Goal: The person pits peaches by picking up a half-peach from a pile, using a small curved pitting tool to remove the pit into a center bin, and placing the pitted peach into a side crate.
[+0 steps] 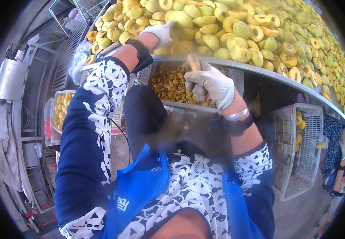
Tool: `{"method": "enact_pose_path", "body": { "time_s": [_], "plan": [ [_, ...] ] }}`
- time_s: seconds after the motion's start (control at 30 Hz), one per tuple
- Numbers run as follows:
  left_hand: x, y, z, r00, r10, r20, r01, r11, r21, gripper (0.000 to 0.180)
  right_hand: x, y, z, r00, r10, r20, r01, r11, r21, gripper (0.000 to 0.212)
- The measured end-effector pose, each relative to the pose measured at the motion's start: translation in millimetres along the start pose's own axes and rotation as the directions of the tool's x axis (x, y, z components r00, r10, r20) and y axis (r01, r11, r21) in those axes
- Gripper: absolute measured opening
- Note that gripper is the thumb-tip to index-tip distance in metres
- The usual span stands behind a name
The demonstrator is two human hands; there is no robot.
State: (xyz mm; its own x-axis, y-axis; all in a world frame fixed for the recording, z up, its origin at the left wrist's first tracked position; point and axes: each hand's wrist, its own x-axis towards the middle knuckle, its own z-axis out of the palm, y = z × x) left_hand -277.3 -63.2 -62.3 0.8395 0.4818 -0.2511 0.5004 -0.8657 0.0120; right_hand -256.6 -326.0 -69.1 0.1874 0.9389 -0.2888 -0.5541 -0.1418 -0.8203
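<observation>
At the far left, a grey metal cylinder (11,79) stands on a metal frame, with a pale draped cloth (4,147) hanging below it. Next comes a white plastic crate of yellow fruit (63,94) at floor level, then a crumpled clear plastic bag (80,61) at the corner of the metal-edged table (268,73). The left hand (161,33), in a whitish glove, reaches into the heap of yellow-green fruit, many halved with brown centres (240,30); its fingertips are among the pieces, and whether they grip one I cannot tell. Below the table edge, a pale plastic crate (186,106) holds small brown-and-yellow scraps (169,81), probably set there to be within easy drop of the hands. The right hand (210,84), also gloved, is apart from the left and curled round a short tan stick-like handle (194,62), apparently held upright for a firm fist grip. Farther right, a tall white slatted crate (298,151) carries some yellow fruit, and a co-worker's arm (340,175) shows at the rim.
</observation>
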Motion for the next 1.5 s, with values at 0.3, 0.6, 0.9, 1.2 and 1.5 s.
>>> {"method": "enact_pose_path", "body": {
  "time_s": [0.3, 0.6, 0.9, 1.2, 1.5],
  "plan": [
    [-8, 15, 6, 0.989, -0.145, -0.015, 0.143, 0.986, -0.086, 0.073, 0, -5, 0, 0.996, -0.094, -0.011, 0.093, 0.993, -0.069, 0.035],
    [-11, -1, 20, 0.927, -0.142, -0.347, -0.088, 0.817, -0.570, 0.048, 11, -1, 7, 0.983, -0.168, -0.072, 0.153, 0.971, -0.181, 0.038],
    [-76, 73, 27, 0.889, -0.175, -0.423, -0.449, -0.154, -0.880, 0.026, 35, 12, 7, 0.834, -0.515, -0.198, 0.305, 0.730, -0.612, 0.041],
    [-79, 92, 40, 0.746, -0.420, -0.516, -0.597, -0.079, -0.799, 0.026, 45, 24, 5, 0.751, -0.645, -0.141, 0.181, 0.407, -0.895, 0.040],
    [-81, 81, 38, 0.686, -0.348, -0.639, -0.652, 0.094, -0.752, 0.033, 56, 25, 17, 0.756, -0.641, -0.133, 0.117, 0.332, -0.936, 0.038]
  ]
}}
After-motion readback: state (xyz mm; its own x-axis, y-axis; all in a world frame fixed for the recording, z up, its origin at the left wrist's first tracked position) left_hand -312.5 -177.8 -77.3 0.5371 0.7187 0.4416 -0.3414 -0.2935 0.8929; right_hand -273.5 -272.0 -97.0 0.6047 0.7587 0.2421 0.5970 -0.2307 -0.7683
